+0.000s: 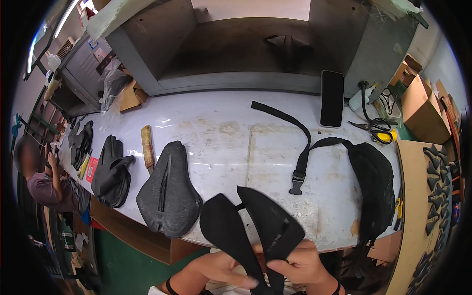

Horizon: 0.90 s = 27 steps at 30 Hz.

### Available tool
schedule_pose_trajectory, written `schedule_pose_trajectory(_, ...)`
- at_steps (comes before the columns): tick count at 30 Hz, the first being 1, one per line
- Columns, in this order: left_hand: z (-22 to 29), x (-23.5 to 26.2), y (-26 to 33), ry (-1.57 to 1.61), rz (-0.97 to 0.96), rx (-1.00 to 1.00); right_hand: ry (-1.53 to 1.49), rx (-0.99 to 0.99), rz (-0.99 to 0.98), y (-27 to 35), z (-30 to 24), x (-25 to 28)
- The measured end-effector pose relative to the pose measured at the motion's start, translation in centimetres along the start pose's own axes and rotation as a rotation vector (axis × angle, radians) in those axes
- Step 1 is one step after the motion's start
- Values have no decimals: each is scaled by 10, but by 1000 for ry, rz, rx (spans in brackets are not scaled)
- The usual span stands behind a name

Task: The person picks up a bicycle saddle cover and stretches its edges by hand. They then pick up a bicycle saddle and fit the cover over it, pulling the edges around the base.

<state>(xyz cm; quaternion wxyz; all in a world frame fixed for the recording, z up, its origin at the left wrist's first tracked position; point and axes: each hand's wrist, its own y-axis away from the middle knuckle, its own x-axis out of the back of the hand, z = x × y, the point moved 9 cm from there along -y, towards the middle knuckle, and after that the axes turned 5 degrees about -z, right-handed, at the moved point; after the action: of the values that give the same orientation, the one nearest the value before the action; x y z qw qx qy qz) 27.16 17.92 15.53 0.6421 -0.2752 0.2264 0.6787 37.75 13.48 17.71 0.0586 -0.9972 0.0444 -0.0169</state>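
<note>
At the table's near edge I hold a black two-lobed saddle cover (273,223), its lobes spread apart at the top and joined by a short dark strip. My left hand (223,268) grips its lower left part, thumb along the narrow end. My right hand (301,263) is closed on the lower right part, with the thumb on top. Just left of the cover, a dark grey bicycle saddle (179,196) with a long central slot lies on the white table (216,147). Farther left is a pile of black covers (112,169).
A black waist bag (373,182) with a buckled strap lies on the right. Behind it are a phone (332,98), scissors (376,132) and a white bottle (361,101). A grey metal cabinet (241,81) spans the back. A knife (147,145) lies left. Another person (44,189) sits far left.
</note>
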Motion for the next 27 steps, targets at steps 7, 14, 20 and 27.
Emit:
schedule_pose_trajectory(7,18,33,17,-263,654,-68,-566,-133,281,17,32,9)
schedule_pose_trajectory(14,26,21,24,-682,672,-130,-166,-306,150,21,42,-6)
schedule_pose_trajectory(20,36,-5,24,-447,796,-177,-78,-44,316,22,47,1)
schedule_pose_trajectory(27,17,24,25,193,748,-107,-419,-116,358,27,44,-3)
